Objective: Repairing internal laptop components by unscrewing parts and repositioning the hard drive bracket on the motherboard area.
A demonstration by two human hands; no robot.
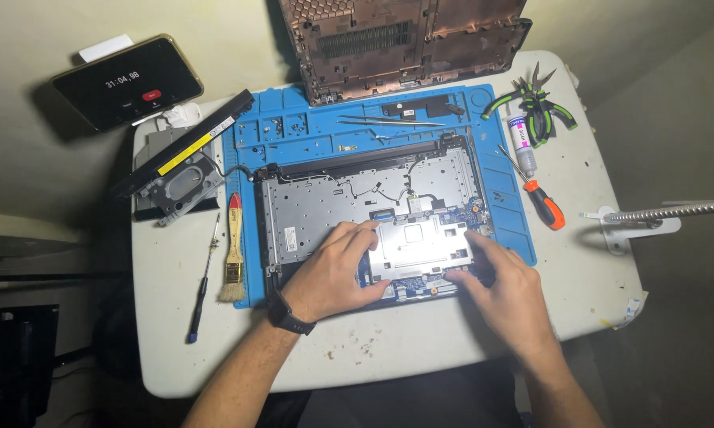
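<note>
An opened laptop chassis (333, 198) with bare grey metal lies on a blue work mat (500, 198). A silver touchpad plate (420, 246) sits at its near edge. My left hand (337, 273) rests flat on the chassis left of the plate, fingertips touching the plate's left edge; a black watch is on that wrist. My right hand (507, 293) presses on the plate's lower right corner, fingers curled down onto it. Neither hand holds a tool.
The removed bottom cover (404, 40) leans at the back. A battery (187, 143) and a drive lie at the left, next to a brush (232, 250) and a thin screwdriver (202, 293). Pliers (535, 99), a tube and an orange screwdriver (543, 202) lie right. A phone (127, 79) sits far left.
</note>
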